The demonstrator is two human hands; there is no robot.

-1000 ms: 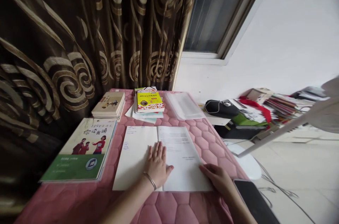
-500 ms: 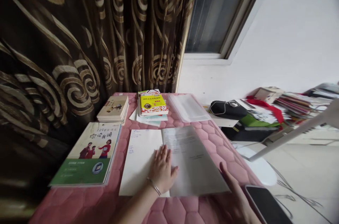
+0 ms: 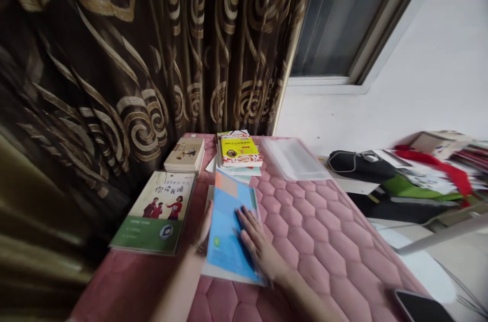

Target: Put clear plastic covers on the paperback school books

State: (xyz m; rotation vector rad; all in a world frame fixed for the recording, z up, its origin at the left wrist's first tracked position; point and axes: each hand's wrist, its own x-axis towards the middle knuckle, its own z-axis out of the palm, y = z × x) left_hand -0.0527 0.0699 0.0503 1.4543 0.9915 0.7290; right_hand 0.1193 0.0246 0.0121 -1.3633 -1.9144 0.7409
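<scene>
On my feed I count two hands, one left hand (image 3: 205, 223) and one right hand (image 3: 259, 243), and one blue-covered booklet (image 3: 226, 220). I make out three piles of books: one tan pile (image 3: 184, 151), one green-and-white pile (image 3: 147, 233), one yellow-topped pile (image 3: 239, 147); I can't number the volumes in each. I see one phone (image 3: 423, 308), one curtain (image 3: 192, 58) and one window (image 3: 339, 17). The clear sleeves (image 3: 297, 159) overlap too much for me to count.

Pink, hexagon-patterned tabletop (image 3: 324, 261). Left: small books (image 3: 183, 153) stacked behind a larger illustrated book pile (image 3: 152, 210). Far side: mixed pile of books and papers (image 3: 241, 152), beside translucent sleeves (image 3: 299, 159). Centre: blue-covered book (image 3: 226, 225). Near right corner: dark phone (image 3: 421, 308).
</scene>
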